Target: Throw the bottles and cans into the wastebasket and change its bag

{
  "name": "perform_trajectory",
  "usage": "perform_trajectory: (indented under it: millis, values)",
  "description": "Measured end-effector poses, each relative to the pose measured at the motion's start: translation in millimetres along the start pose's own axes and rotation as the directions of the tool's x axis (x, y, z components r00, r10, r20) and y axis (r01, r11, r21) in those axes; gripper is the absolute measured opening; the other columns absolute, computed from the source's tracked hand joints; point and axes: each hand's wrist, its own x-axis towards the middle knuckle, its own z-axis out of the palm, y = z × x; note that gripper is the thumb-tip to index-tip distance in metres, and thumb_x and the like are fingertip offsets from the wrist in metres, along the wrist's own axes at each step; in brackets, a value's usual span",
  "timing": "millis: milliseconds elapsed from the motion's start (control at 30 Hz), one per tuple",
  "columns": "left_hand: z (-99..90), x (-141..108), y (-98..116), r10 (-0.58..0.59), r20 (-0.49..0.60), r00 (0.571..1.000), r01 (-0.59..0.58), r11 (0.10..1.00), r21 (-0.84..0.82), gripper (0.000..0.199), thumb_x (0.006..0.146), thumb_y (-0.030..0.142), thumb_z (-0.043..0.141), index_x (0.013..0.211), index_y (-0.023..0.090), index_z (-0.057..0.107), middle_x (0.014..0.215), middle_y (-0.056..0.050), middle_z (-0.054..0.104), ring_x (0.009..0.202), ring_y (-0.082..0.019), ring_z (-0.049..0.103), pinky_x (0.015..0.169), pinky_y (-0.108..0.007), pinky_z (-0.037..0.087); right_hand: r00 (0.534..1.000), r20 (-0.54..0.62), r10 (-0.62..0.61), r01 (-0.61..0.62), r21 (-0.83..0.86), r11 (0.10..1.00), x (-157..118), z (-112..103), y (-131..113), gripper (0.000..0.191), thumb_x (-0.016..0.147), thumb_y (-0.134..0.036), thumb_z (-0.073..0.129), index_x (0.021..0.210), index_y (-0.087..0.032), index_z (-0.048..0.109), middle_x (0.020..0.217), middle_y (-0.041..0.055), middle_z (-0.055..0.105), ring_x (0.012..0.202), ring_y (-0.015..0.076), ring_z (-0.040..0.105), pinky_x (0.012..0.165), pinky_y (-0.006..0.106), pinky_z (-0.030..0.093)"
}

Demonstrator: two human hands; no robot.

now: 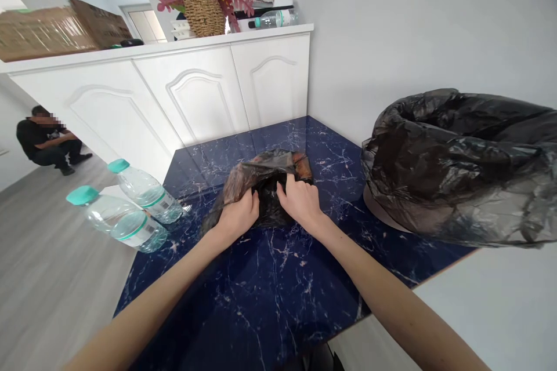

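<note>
A black plastic bag (267, 165) covers a brownish, rounded thing on the dark blue marbled table (261, 278). My left hand (241, 213) pinches the near left edge of the bag's opening. Closed on the right edge is my right hand (300, 200), its thumb toward the middle. Between both hands the dark inside of the bag shows. What the bag wraps is mostly hidden; an orange-brown patch (302, 168) shows through at its right end.
At the right stands a bin lined with a larger black bag (456, 168). Two water bottles (119, 223) with teal caps stand at the left edge. Behind are white cabinets (200, 98) bearing a flower basket (204, 14), a cardboard box (47, 32) and a lying bottle (276, 18). A person (47, 139) squats far left.
</note>
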Motion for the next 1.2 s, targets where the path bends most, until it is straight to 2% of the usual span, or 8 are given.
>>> perform_trajectory:
  millis: [167,267,367,533,700,933,1067,1200]
  values:
    - [-8.8,34,-11,-0.061,-0.037,0.997,0.067,0.982,0.179,0.043,0.108,0.043,0.043,0.125,0.015,0.071,0.131,-0.026,0.073,0.142,-0.049,0.058,0.126,-0.065,0.033,0.991,-0.123,0.058,-0.054,0.034,0.998,6,-6,9,0.039,0.114,-0.039,0.039,0.137,-0.013,0.055,0.109,0.0210,0.079,0.101,0.0340,0.077,0.086,0.040,0.052]
    - [-6.5,54,-21,-0.082,-0.045,0.996,0.090,0.967,0.237,0.051,0.106,0.048,0.048,0.135,0.011,0.068,0.142,-0.030,0.068,0.148,-0.052,0.050,0.128,-0.073,0.021,0.979,-0.192,0.075,-0.068,0.042,0.997,10,-7,18,0.040,0.112,-0.043,0.042,0.136,-0.014,0.056,0.127,0.0243,0.075,0.119,0.0374,0.069,0.100,0.045,0.048]
    - [0.4,68,-31,-0.097,-0.029,0.995,0.101,0.960,0.261,0.066,0.104,0.055,0.051,0.150,0.008,0.059,0.161,-0.031,0.055,0.157,-0.052,0.037,0.130,-0.074,0.012,0.968,-0.216,0.124,-0.115,0.053,0.992,16,-6,30,0.049,0.112,-0.054,0.043,0.134,-0.013,0.059,0.127,0.0261,0.074,0.119,0.0402,0.066,0.103,0.050,0.045]
    - [4.7,81,-39,-0.154,0.050,0.987,0.137,0.958,0.251,0.077,0.092,0.068,0.067,0.137,0.006,0.069,0.142,-0.032,0.069,0.142,-0.052,0.056,0.123,-0.064,0.036,0.951,-0.202,0.233,-0.222,0.073,0.972,27,2,51,0.064,0.113,-0.061,0.034,0.130,-0.008,0.065,0.120,0.0280,0.075,0.114,0.0406,0.069,0.102,0.052,0.045]
    - [-10.0,80,-29,-0.167,0.096,0.981,0.144,0.966,0.215,0.057,0.091,0.069,0.069,0.096,0.013,0.080,0.103,-0.023,0.081,0.111,-0.044,0.076,0.104,-0.047,0.053,0.944,-0.174,0.279,-0.270,0.076,0.960,32,14,60,0.075,0.103,-0.075,0.050,0.123,-0.006,0.072,0.127,0.0312,0.070,0.123,0.0458,0.063,0.103,0.055,0.046]
    - [-56.1,63,1,-0.158,0.085,0.984,0.150,0.985,0.087,0.069,0.092,0.077,0.062,0.110,0.011,0.073,0.099,-0.021,0.079,0.090,-0.038,0.077,0.074,-0.038,0.053,0.950,-0.156,0.271,-0.257,0.103,0.961,35,28,63,0.070,0.091,-0.066,0.071,0.135,-0.011,0.066,0.133,0.0248,0.061,0.126,0.0425,0.059,0.103,0.051,0.045]
    - [-105.8,43,18,-0.077,0.240,0.968,0.092,0.994,-0.054,0.070,0.089,0.084,0.059,0.108,0.017,0.074,0.095,-0.012,0.080,0.078,-0.027,0.074,0.065,-0.033,0.049,0.958,-0.150,0.245,-0.227,0.124,0.966,37,33,67,0.072,0.088,-0.059,0.075,0.142,-0.014,0.061,0.134,0.0223,0.058,0.124,0.0413,0.059,0.103,0.049,0.045]
    - [-153.9,1,15,0.096,0.360,0.928,0.018,0.954,-0.299,0.068,0.092,0.077,0.058,0.129,0.021,0.071,0.109,-0.010,0.080,0.089,-0.026,0.074,0.071,-0.032,0.051,0.958,-0.160,0.237,-0.215,0.143,0.966,38,37,71,0.071,0.089,-0.059,0.073,0.141,-0.013,0.060,0.133,0.0229,0.057,0.122,0.0410,0.059,0.102,0.050,0.046]
